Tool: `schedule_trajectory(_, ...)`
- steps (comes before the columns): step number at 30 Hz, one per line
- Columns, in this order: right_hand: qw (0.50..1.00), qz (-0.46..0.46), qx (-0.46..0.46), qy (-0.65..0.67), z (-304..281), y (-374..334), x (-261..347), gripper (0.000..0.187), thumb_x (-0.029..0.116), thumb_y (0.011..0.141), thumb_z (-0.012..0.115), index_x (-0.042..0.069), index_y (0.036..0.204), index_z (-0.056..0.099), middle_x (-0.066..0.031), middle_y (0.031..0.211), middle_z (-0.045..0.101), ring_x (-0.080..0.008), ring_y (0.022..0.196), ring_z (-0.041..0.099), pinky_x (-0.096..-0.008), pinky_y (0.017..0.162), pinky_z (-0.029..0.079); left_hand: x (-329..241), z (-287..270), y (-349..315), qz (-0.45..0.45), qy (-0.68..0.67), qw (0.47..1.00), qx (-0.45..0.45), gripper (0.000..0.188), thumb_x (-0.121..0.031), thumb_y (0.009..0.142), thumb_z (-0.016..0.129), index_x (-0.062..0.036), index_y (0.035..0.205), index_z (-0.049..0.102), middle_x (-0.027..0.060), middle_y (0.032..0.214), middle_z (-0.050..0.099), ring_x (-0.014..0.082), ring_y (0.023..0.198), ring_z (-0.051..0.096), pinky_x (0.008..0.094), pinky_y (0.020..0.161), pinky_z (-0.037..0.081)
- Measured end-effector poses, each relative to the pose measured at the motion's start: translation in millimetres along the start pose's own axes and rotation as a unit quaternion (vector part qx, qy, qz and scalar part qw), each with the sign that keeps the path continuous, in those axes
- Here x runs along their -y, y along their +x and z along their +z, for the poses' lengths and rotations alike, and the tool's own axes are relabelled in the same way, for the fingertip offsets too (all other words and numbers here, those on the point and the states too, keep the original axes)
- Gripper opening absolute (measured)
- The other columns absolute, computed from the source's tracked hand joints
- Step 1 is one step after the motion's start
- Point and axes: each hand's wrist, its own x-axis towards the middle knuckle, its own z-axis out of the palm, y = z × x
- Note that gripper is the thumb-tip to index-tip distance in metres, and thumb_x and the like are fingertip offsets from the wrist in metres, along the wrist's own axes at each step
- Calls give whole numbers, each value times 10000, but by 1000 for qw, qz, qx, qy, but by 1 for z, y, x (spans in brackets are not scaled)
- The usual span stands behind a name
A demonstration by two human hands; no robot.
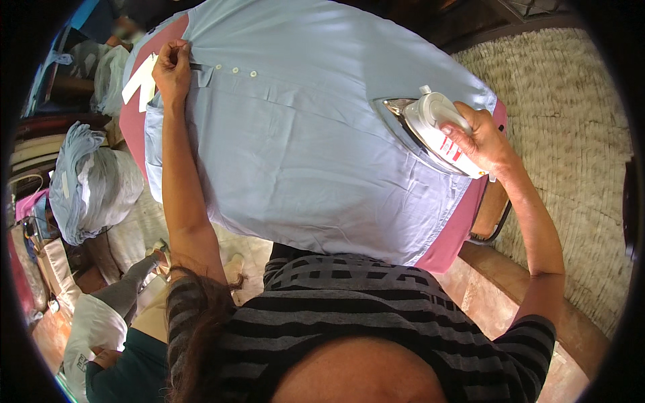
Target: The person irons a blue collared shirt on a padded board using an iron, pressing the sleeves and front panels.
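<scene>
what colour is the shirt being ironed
Light blue, plain, with small pale buttons. The shirt shows best in the head view, spread over a pinkish-red board cover.

One pale blue cotton shirt (302, 154); three small white buttons (235, 70) visible on it; one white steam iron (437, 131); one pink-covered ironing board (134, 127); two white paper tags (140, 82).

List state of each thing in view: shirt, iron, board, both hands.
light blue shirt: spread flat on the board, placket buttoned, hem hanging off the near edge
iron: tilted, soleplate on the shirt
left hand: pinching the shirt at the collar end
right hand: grip closed on the iron handle
pink ironing board: mostly covered by the shirt
</scene>
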Motion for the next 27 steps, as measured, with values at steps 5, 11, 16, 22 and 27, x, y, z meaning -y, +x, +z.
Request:
schedule_trajectory(5,995,-14,3,-102,4,32,29,356,355,923,674,10,943,586,-184,666,612,-301,572,586,-376,572,463,-3,0,1,-7,-28,1000,5,59,-71,915,685,-41,966,688,-46,821,638,29,731,539,186,685,440)
schedule_trajectory(11,989,-73,-33,-121,25,68,59,453,480,889,675,30,933,644,-151,607,643,-284,525,641,-369,533,492,-4,-3,0,-2,-21,1000,-5,66,-76,906,690,-43,964,689,-35,829,654,29,735,547,184,685,443)
schedule_trajectory(16,990,-61,-41,-118,44,103,95,486,518,884,649,33,912,659,-158,640,651,-314,569,643,-398,584,506,-5,-3,-3,-15,-33,999,-11,68,-85,902,691,-41,954,690,-37,810,648,26,719,538,186,676,441)
schedule_trajectory(22,985,-106,-63,-120,57,152,116,548,567,903,582,34,994,672,-202,728,652,-318,651,635,-433,622,496,-13,1,-5,-17,13,1000,-1,80,-82,894,678,-36,959,693,-15,807,656,40,719,539,202,677,447)
schedule_trajectory(27,988,-65,-7,-140,46,159,122,580,578,912,549,26,1030,680,-168,785,677,-291,677,651,-399,644,513,-31,-9,7,-1,236,965,110,214,-221,905,686,-40,1019,694,99,934,687,200,851,637,324,796,499)
